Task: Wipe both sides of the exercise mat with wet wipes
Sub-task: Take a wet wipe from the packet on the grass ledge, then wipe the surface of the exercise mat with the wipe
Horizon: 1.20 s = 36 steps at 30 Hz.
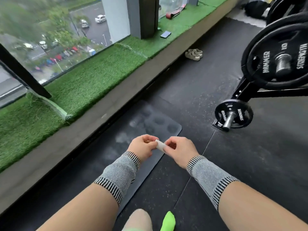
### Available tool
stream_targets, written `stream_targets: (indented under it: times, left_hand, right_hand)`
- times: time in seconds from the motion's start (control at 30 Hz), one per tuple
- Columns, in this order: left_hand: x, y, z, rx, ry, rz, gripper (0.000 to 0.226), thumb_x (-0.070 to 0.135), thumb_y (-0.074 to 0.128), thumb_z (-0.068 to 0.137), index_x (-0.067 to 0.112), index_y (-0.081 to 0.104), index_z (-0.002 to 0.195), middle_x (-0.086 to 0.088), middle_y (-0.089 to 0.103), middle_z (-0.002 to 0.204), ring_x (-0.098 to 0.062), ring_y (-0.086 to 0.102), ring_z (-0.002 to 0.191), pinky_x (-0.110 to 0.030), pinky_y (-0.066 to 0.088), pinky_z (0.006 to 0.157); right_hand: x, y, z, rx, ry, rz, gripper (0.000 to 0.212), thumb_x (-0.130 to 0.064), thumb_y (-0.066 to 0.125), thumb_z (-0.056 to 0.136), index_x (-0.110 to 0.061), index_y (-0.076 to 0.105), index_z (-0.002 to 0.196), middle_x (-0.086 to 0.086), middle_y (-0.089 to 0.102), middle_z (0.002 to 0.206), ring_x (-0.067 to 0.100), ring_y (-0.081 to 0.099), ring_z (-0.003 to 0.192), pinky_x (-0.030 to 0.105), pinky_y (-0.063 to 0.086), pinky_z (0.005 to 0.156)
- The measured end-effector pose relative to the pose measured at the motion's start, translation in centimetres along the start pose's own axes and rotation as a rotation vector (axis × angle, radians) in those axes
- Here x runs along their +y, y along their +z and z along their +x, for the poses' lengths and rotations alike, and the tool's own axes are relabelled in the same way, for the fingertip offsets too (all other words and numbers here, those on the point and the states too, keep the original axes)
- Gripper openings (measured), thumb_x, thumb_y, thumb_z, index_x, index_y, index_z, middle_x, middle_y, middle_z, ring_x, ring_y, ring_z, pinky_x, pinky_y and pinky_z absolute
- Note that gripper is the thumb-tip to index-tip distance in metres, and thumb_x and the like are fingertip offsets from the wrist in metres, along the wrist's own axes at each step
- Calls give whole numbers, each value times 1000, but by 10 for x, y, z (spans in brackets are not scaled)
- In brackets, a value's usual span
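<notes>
A: Item one?
B: Folded wet wipe (160, 145), pinched between left hand (142, 148) and right hand (180, 150), above the dark exercise mat (150, 124) lying on the rubber floor (250, 164).
A: Lettering?
B: Weight plates (276, 64), small plate (233, 114): "HAMMER STRENGTH"; the large one also "10".

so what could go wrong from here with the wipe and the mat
The wet wipe is still folded small, pinched between the left hand and the right hand; it could tear or drop while being opened. The exercise mat carries many dusty marks, so one small wipe may just smear them.
</notes>
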State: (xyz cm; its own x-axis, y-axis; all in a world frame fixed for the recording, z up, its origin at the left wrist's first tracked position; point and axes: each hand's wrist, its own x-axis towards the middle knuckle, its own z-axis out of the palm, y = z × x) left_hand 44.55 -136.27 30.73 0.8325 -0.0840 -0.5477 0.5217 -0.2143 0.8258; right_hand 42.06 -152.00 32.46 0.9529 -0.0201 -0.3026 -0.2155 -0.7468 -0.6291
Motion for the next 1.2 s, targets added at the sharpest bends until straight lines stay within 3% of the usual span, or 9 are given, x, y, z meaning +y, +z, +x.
stream_targets:
  times: [0.13,0.27,0.53,0.7,0.73,0.8,0.87,1.0,1.2]
  left_hand:
    - [23,14,52,65,-23,-49,18,5,61,90,20,68,82,-1,67,75,-12,49,51,-17,38,42]
    - [32,35,115,67,-58,-117,16,7,63,89,21,69,82,0,69,82,-14,58,73,-19,44,52]
    - [57,86,228,105,-142,-97,16,6,64,87,21,69,82,1,66,77,-10,52,57,-22,45,55]
    - [50,112,311,223,-165,108,20,8,58,89,24,63,100,5,65,94,-8,55,55,-17,43,48]
    - [43,119,333,223,-164,169,24,11,57,90,25,62,107,6,64,100,-9,59,61,-19,47,51]
    - [26,134,376,195,-177,336,34,17,57,90,27,60,123,5,64,115,-13,65,91,-29,55,78]
    - [5,149,420,135,-201,521,44,22,56,93,28,53,136,4,57,131,-14,60,110,-28,46,98]
    - [-61,175,507,0,-177,776,54,30,54,95,33,39,146,6,36,150,-17,44,131,-31,37,109]
    - [-198,193,621,-179,-110,1143,66,37,57,94,35,25,151,2,12,161,-24,15,147,-41,31,114]
  right_hand:
    - [13,-16,65,-81,-63,-14,30,-54,61,82,-24,67,81,-12,65,73,7,60,73,24,49,74]
    - [33,-29,131,-100,-59,-35,40,-64,56,80,-25,64,77,-13,64,70,3,58,70,19,46,70]
    - [91,-58,257,-219,-53,-74,39,-62,58,80,-24,63,73,-11,60,64,5,57,65,19,43,62]
    - [139,-56,359,-276,-30,-94,44,-64,55,82,-21,61,70,-9,61,65,3,55,63,14,34,55]
    - [152,-52,384,-270,-14,-88,45,-63,54,82,-21,61,70,-9,61,65,4,55,64,15,35,56]
    - [185,-38,431,-273,19,-88,43,-61,55,83,-21,61,72,-9,61,67,6,55,65,20,37,59]
    - [221,-19,473,-286,42,-102,39,-58,55,84,-21,60,73,-9,61,68,9,56,67,23,38,63]
    - [299,36,545,-263,66,-109,30,-52,55,87,-24,59,78,-9,61,73,12,58,74,24,39,68]
    - [433,141,626,-266,87,-255,30,-50,51,90,-22,59,89,-10,59,77,14,56,77,24,37,68]
